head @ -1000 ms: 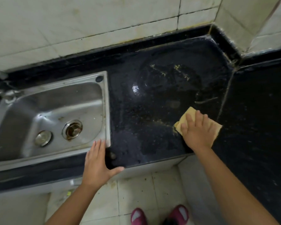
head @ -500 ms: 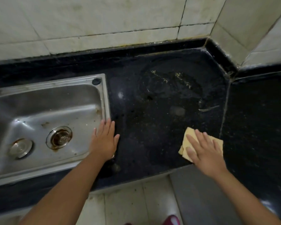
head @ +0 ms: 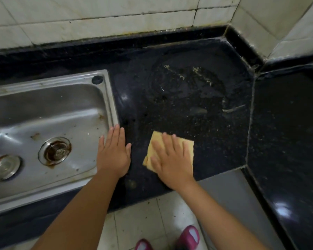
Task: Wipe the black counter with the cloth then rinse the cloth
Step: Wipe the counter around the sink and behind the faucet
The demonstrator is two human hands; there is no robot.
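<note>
A yellow cloth (head: pixel 187 145) lies flat on the black counter (head: pixel 188 114), near its front edge. My right hand (head: pixel 172 157) presses on the cloth with straight, spread fingers and covers most of it. My left hand (head: pixel 114 152) rests flat on the sink's right rim and the counter beside it, fingers straight, holding nothing. The counter is speckled with crumbs and has yellowish streaks and wet smears toward the back.
A steel sink (head: pixel 49 109) with a rusty drain (head: pixel 55 151) is set in the counter at left. Tiled walls rise behind and at the right corner. A second black counter section (head: pixel 289 141) runs along the right. Below are floor tiles and pink slippers (head: pixel 188 235).
My right hand has slid the cloth leftward along the front of the counter, toward the sink. My left hand moved up from the counter's front edge onto the sink rim.
</note>
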